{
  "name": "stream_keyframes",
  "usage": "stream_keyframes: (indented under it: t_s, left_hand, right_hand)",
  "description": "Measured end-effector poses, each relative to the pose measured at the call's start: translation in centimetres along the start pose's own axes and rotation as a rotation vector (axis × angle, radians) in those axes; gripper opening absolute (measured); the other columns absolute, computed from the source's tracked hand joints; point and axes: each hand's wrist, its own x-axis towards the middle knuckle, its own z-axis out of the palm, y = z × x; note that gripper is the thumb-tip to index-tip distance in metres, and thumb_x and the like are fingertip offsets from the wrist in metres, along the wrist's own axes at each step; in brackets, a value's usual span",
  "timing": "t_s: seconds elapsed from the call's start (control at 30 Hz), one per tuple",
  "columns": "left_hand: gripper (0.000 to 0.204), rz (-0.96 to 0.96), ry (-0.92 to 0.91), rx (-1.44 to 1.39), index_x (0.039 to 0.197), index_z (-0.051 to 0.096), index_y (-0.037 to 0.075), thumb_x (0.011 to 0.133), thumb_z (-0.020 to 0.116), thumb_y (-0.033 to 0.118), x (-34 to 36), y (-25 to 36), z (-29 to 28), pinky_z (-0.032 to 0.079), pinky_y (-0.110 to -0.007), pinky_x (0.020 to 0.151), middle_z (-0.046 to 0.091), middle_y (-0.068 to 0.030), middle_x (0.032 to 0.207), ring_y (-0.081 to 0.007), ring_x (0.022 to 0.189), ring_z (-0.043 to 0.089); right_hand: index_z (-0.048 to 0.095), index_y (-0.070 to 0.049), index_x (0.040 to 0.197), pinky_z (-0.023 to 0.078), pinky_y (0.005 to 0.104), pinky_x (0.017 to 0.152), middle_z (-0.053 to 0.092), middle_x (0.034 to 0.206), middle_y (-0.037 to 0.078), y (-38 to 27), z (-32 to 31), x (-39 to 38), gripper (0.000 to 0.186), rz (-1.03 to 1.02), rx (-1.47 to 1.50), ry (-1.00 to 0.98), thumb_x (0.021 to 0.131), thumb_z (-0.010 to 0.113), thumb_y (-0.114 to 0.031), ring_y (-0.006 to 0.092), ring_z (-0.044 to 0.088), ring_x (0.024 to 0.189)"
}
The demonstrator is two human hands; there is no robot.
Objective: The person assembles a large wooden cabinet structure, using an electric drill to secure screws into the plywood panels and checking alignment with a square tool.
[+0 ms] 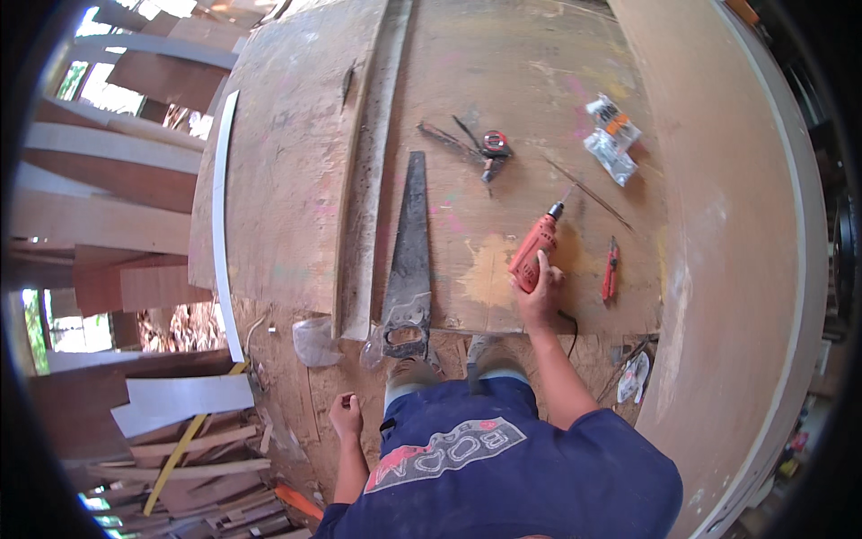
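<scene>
My right hand (541,289) is closed round the body of a red electric drill (533,255), which lies on the worktable with its bit pointing away from me. A black cord trails from the drill past my wrist. To the right of the drill lies a red utility knife (611,269). A thin brown stick (588,192) crosses just beyond the bit. My left hand (346,416) hangs low beside my body, off the table, its fingers curled with nothing visible in them. Left of the drill, a handsaw (410,242) rests with its handle over the near table edge.
A tape measure (495,143) lies by a dark folded tool (449,141). Plastic packets (614,139) sit at the far right. A long channel-shaped strip (366,180) runs along the wooden worktable (278,180). A large board (727,225) stands right; scrap wood (197,472) piles up left.
</scene>
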Motion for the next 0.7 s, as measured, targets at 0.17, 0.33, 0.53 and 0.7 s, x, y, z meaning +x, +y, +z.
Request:
stream_keyframes:
  t_s: [0.17,0.33,0.53,0.7]
  left_hand:
    - [0.022,-0.08,0.185,0.22,0.102,0.08,0.002,0.097,0.074,0.022,6.0,0.0,-3.9,0.061,-0.044,0.079,0.08,-0.0183,0.09,-0.0328,0.084,0.079]
    - [0.039,-0.087,0.308,0.335,0.123,0.073,0.0,0.094,0.077,0.024,19.2,-1.3,-11.4,0.055,-0.049,0.101,0.076,-0.0235,0.121,-0.039,0.116,0.072]
    - [0.109,-0.176,0.356,0.582,0.168,0.033,0.001,0.083,0.088,0.042,36.7,-3.3,-18.2,0.027,-0.051,0.134,0.037,-0.0257,0.173,-0.043,0.162,0.032]
    - [0.127,-0.22,0.134,0.383,0.172,0.024,-0.001,0.078,0.093,0.05,46.8,-5.1,-21.3,0.025,-0.05,0.136,0.03,-0.0278,0.178,-0.0419,0.166,0.029]
  right_hand:
    - [0.043,-0.019,0.167,0.049,0.0568,0.101,0.055,0.128,0.024,-0.5,-0.1,0.4,0.113,-0.028,-0.013,-0.069,0.071,0.101,-0.028,0.0445,0.056,0.116]
    - [0.04,-0.018,0.169,0.047,0.0583,0.108,0.054,0.137,0.026,-1.3,0.0,0.6,0.113,-0.004,-0.053,-0.105,0.074,0.1,-0.032,0.0479,0.054,0.125]
    - [0.032,-0.015,0.172,0.035,0.0606,0.126,0.04,0.166,0.031,-7.2,-0.1,-1.5,0.112,0.111,-0.248,-0.005,0.081,0.094,-0.035,0.0497,0.039,0.154]
    - [0.032,-0.012,0.172,0.03,0.0625,0.128,0.041,0.166,0.028,-15.9,1.8,-6.1,0.108,0.121,-0.403,0.017,0.084,0.091,-0.035,0.0478,0.038,0.156]
